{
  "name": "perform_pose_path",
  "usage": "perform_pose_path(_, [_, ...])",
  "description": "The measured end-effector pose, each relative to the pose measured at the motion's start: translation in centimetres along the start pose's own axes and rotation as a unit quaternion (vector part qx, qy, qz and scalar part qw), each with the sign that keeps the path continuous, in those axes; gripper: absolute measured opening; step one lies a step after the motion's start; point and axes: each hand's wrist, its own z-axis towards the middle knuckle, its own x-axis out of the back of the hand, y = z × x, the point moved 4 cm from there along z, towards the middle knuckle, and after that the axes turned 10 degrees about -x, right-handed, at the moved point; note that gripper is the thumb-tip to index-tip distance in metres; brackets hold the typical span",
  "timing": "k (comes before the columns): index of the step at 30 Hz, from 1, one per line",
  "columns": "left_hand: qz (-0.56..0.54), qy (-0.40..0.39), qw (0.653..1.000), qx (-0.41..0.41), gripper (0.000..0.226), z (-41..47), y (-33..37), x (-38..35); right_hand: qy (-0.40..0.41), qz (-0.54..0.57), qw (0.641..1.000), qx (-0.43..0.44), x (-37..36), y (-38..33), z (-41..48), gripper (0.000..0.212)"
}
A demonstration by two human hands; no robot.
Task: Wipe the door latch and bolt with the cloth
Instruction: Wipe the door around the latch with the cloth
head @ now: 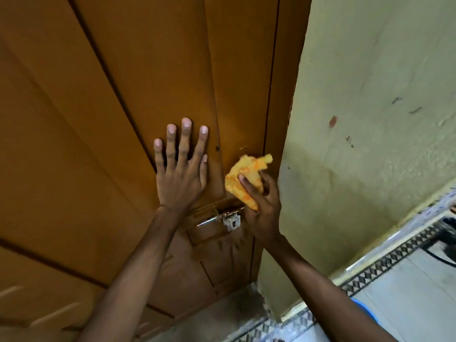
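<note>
A metal latch and bolt (223, 219) is fixed to the brown wooden door (103, 99), low near its right edge. My left hand (181, 166) lies flat on the door just above the latch, fingers spread, holding nothing. My right hand (262, 208) grips a crumpled yellow-orange cloth (244, 176) close to the door edge, above and right of the bolt. The cloth hangs beside the bolt's right end; I cannot tell whether it touches it. My right hand hides the bolt's right end.
The door frame (276, 134) meets a pale green wall (370, 119) on the right. Tiled floor with a patterned border (385, 262) runs along the bottom right, with a blue object (365, 309) at its edge.
</note>
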Motion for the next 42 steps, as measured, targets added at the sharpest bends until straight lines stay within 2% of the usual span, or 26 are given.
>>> perform_pose_path(5, [-0.004,0.004,1.000,0.001,0.055,0.0,-0.1,0.1,-0.151,-0.030,0.988,-0.029,0.3,2.6,-2.7,0.044])
perform_pose_path(7, [-0.002,0.004,1.000,0.005,0.055,0.0,-0.1,0.1,-0.146,-0.032,0.988,-0.035,1.4,1.8,-2.4,0.041])
perform_pose_path(11, [0.003,0.007,1.000,0.008,0.055,-0.2,0.1,0.0,-0.029,0.030,0.997,-0.062,4.4,-1.3,-0.8,0.036])
perform_pose_path(13, [0.009,0.008,1.000,0.011,0.055,-0.1,0.1,0.1,-0.008,0.040,0.997,-0.062,4.4,-2.8,0.8,0.039])
perform_pose_path(16, [0.005,0.006,1.000,0.016,0.056,-0.1,0.1,0.1,-0.027,0.044,0.995,-0.085,2.6,-1.3,0.6,0.038])
perform_pose_path(20, [0.010,0.002,1.000,0.017,0.056,-0.1,0.1,0.1,-0.156,0.021,0.977,-0.145,1.5,2.3,-4.0,0.043])
perform_pose_path(22, [0.012,0.004,1.000,0.011,0.057,-0.2,0.1,0.0,-0.122,0.047,0.977,-0.168,2.5,2.1,-3.9,0.044])
perform_pose_path(25, [0.017,0.004,1.000,0.006,0.062,-0.2,0.2,-0.2,-0.013,0.098,0.975,-0.198,4.2,0.8,-1.0,0.038])
perform_pose_path(27, [0.017,0.006,1.000,0.007,0.063,-0.3,0.3,-0.4,-0.001,0.112,0.969,-0.219,4.1,0.3,1.1,0.036])
perform_pose_path(28, [0.019,0.005,1.000,0.009,0.063,-0.3,0.2,-0.4,-0.025,0.119,0.964,-0.238,3.5,0.5,1.5,0.036])
perform_pose_path(31, [0.020,0.005,1.000,0.009,0.063,-0.3,0.2,-0.6,-0.114,0.101,0.938,-0.310,2.2,0.8,1.5,0.053])
perform_pose_path(35, [0.022,0.007,1.000,0.007,0.065,-0.4,0.1,-0.7,-0.122,0.196,0.895,-0.383,2.5,-0.5,4.8,0.030])
perform_pose_path(38, [0.023,0.015,1.000,0.004,0.065,-0.4,0.1,-0.9,-0.116,0.274,0.860,-0.414,2.9,-1.0,6.6,0.030])
perform_pose_path(40, [0.025,0.020,0.999,0.003,0.065,-0.3,0.2,-1.1,-0.161,0.236,0.866,-0.410,2.5,-0.3,5.9,0.028])
perform_pose_path(42, [0.024,0.026,0.999,0.016,0.065,-0.2,0.4,-1.1,-0.233,0.141,0.895,-0.353,1.9,0.4,4.6,0.035])
